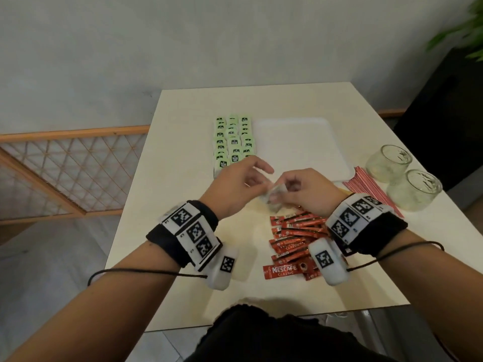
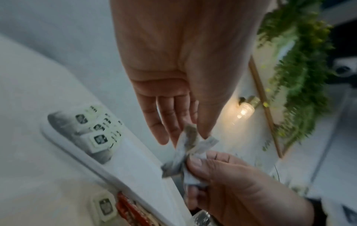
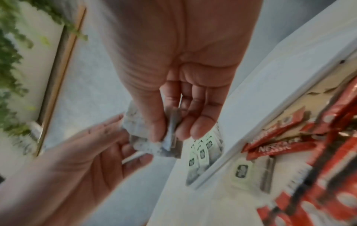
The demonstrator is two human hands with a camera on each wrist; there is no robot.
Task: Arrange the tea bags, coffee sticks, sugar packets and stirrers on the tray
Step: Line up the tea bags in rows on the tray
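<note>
Both hands meet above the table, just in front of the white tray. My right hand grips a small bunch of white sugar packets. In the right wrist view its thumb and fingers curl round the packets. My left hand pinches one end of the bunch between thumb and fingertips. Green tea bags lie in rows along the tray's left side. Red coffee sticks are heaped on the table under my right wrist. Red-striped stirrers lie to the right.
Two glass jars stand at the table's right edge, beside the stirrers. One loose tea bag lies on the table outside the tray's rim. A wooden lattice screen stands left of the table, and a plant is at the far right.
</note>
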